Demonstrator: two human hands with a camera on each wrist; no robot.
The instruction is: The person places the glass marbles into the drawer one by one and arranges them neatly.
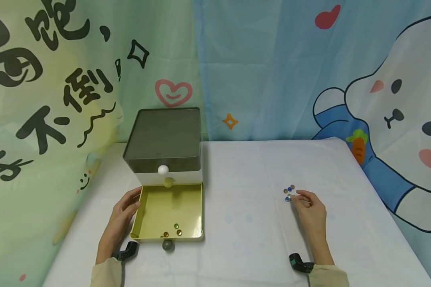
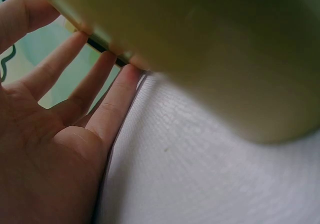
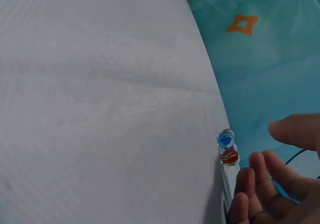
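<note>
An olive-yellow drawer (image 1: 165, 203) is pulled out of a small cabinet (image 1: 165, 135) with a dark grey-green top. Three glass marbles (image 1: 176, 226) lie near its front wall. My left hand (image 1: 119, 221) touches the drawer's left side, and the left wrist view shows its fingertips (image 2: 131, 72) against the side wall. Several more marbles (image 1: 289, 189) lie in a cluster on the white cloth at the right. Right beside them is my right hand (image 1: 312, 213), thumb and fingers apart. A blue marble (image 3: 226, 139) and a red one (image 3: 230, 157) show close to its fingertips in the right wrist view.
A white tablecloth (image 1: 237, 207) covers the table. Behind stands a printed curtain (image 1: 255, 79) with a cartoon rabbit at the right. White and yellow-green knobs (image 1: 163, 170) sit on the cabinet front, and a dark knob (image 1: 168, 245) sticks out from the drawer.
</note>
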